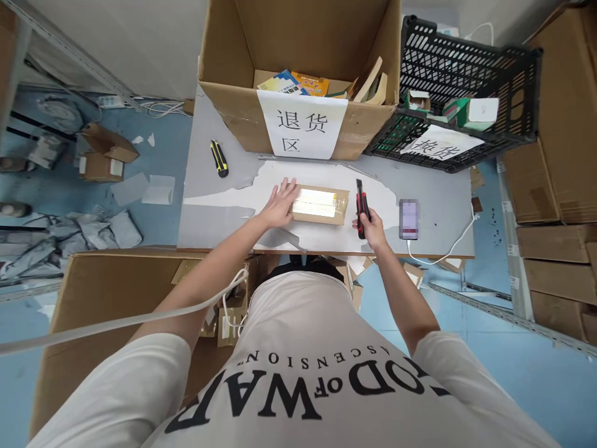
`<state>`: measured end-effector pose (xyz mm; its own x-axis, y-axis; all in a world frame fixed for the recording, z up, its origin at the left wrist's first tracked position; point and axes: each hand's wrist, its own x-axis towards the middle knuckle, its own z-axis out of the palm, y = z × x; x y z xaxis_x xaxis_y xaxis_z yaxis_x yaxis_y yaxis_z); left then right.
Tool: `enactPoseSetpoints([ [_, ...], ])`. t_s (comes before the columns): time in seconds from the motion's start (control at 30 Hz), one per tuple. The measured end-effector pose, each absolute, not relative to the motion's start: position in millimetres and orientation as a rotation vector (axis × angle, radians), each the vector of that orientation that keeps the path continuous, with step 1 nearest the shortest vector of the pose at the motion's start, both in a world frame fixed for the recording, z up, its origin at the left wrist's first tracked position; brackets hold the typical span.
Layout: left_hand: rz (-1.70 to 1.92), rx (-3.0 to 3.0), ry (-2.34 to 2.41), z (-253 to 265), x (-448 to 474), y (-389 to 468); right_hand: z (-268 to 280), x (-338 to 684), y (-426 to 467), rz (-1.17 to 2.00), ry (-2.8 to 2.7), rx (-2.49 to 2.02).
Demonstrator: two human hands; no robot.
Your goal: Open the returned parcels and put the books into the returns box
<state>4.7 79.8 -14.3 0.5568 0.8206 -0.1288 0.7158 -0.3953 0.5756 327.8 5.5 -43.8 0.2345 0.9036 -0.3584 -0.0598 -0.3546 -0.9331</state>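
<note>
A small taped cardboard box (342, 208) with a white label on top lies on the table (209, 224). My left hand (280, 204) rests on its left end, fingers stretched out and holding nothing. In my right hand (372, 227) is a red and black box cutter (360, 208), its tip pointing away from me, just right of the box and apart from it. A phone (409, 219) with a lit screen and a white cable lies right of that hand. At the table's left lies a second, yellow and black box cutter (219, 158).
A large open carton (373, 124) with several books stands at the table's back, a white sign on its front. Beside it, a black plastic crate (513, 124) holds small boxes. Another large open carton (88, 311) stands below left. A white cable (140, 317) crosses my left arm.
</note>
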Motion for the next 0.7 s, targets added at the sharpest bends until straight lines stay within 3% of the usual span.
enactPoseSetpoints([
  [0.17, -0.01, 2.387, 1.156, -12, 22, 93, -41, 330, -30, 1.291, -0.907, -1.653],
  [0.7, 0.222, 2.373, 1.352, -22, 38, 83, -15, 345, -26, 1.384, -1.106, -1.762],
])
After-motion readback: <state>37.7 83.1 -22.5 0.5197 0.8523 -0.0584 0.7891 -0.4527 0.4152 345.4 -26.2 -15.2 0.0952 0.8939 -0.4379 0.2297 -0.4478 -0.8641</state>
